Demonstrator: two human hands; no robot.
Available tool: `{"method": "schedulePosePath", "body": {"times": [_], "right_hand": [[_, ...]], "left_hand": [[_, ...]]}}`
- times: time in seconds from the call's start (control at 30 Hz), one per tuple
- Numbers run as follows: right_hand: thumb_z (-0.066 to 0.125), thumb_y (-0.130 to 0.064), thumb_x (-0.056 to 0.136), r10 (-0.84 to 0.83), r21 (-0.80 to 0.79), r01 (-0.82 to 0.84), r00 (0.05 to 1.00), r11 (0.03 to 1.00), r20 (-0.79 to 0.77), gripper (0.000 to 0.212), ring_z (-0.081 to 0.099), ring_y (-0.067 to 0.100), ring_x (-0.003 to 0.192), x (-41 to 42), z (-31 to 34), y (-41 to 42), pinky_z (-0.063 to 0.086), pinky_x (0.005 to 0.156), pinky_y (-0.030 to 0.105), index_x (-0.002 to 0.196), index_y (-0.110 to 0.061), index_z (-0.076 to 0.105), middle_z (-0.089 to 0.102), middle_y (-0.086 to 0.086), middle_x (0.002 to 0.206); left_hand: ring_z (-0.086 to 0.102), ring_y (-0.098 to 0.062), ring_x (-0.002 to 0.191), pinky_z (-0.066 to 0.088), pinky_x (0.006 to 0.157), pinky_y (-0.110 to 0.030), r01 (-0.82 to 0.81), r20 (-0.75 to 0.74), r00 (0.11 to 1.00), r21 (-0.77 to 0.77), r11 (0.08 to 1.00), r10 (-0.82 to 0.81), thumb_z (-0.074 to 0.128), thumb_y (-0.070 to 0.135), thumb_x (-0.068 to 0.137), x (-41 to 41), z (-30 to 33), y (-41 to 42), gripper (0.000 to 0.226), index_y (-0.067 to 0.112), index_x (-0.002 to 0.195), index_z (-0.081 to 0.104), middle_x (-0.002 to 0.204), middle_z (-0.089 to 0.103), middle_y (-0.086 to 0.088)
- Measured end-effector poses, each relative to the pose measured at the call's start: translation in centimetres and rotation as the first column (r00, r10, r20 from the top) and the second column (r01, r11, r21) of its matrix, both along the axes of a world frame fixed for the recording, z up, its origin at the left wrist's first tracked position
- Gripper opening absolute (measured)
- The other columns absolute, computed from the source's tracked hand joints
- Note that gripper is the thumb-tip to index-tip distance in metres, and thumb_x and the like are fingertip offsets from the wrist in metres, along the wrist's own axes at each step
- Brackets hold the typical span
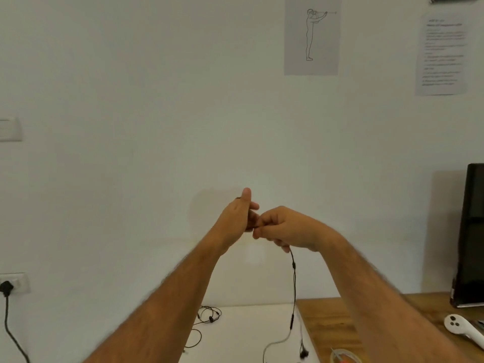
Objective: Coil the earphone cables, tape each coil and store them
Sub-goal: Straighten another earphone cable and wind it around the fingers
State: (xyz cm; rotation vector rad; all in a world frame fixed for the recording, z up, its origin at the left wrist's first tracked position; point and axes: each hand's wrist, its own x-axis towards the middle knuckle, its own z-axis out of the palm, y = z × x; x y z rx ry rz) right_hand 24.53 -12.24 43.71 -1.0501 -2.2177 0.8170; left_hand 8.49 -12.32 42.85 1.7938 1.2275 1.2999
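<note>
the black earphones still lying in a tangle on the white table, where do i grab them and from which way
Take the loose black earphones at an outer loop of cable, coming straight down from above. They lie flat in open loops on the white table, so a thumb-and-finger pinch on one loop should lift the bunch; the earbuds are too small to pinch surely. Both the left hand and right hand are busy with another cable.

Open air before the bare wall around both raised hands point(258, 226), black earphone cable point(294, 281) dangling below the right hand to the table point(327, 318), loose earphones point(208, 317) lower left, tape roll point(345, 356) at bottom edge, white controller point(461, 327) and black upright device point(471, 234) crowding the right side
</note>
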Motion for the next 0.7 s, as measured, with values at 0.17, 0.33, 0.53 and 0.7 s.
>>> {"method": "schedulePosePath", "body": {"times": [0.17, 0.33, 0.53, 0.7], "right_hand": [[0.065, -0.019, 0.092, -0.071, 0.218, 0.119, 0.974, 0.969, -0.215, 0.013, 0.043, 0.011, 0.052, 1.4, 1.7, 0.8, 0.042, 0.051, 0.026, 0.084, -0.012, 0.072, 0.05, 0.0, 0.058], [0.063, -0.017, 0.095, -0.015, 0.107, 0.079, 0.865, 0.991, -0.501, 0.017, 0.036, 0.011, 0.047, 0.6, -0.2, 1.5, 0.034, 0.044, 0.024, 0.08, -0.012, 0.069, 0.05, 0.001, 0.058], [0.046, -0.011, 0.099, -0.038, -0.206, -0.069, 0.879, 0.976, -0.476, 0.033, 0.03, 0.011, 0.047, -1.3, -3.6, 1.2, 0.026, 0.046, 0.025, 0.069, -0.02, 0.057, 0.047, 0.003, 0.065], [0.051, -0.025, 0.102, 0.036, -0.247, -0.077, 0.986, 0.966, -0.165, 0.02, 0.033, 0.011, 0.048, -1.5, -3.8, 0.4, 0.028, 0.043, 0.022, 0.098, -0.018, 0.069, 0.049, 0.001, 0.065]], "left_hand": [[0.039, -0.012, 0.054, 0.038, 0.057, -0.026, 0.119, -0.036, 0.992, -0.132, 0.984, -0.125, 0.021, 0.056, 0.1, 0.0, -1.1, -1.0, 0.055, 0.014, 0.081, 0.051, 0.06, 0.045, 0.004], [0.016, -0.013, 0.053, 0.021, 0.049, -0.024, 0.481, 0.291, 0.863, -0.223, 0.848, -0.413, 0.025, 0.053, 0.102, 0.8, 0.0, -2.9, 0.048, 0.019, 0.07, 0.039, 0.06, 0.022, 0.003], [0.049, -0.017, 0.056, 0.045, 0.056, -0.029, 0.523, 0.656, 0.674, -0.099, 0.847, -0.339, 0.023, 0.067, 0.095, 1.2, 1.1, -2.0, 0.063, 0.011, 0.091, 0.051, 0.065, 0.05, -0.004], [0.07, -0.03, 0.094, 0.053, 0.091, -0.043, 0.413, 0.703, 0.666, -0.071, 0.908, -0.248, 0.012, 0.076, 0.087, 0.0, 0.9, -0.8, 0.091, 0.005, 0.12, 0.056, 0.097, 0.072, -0.016]]}}
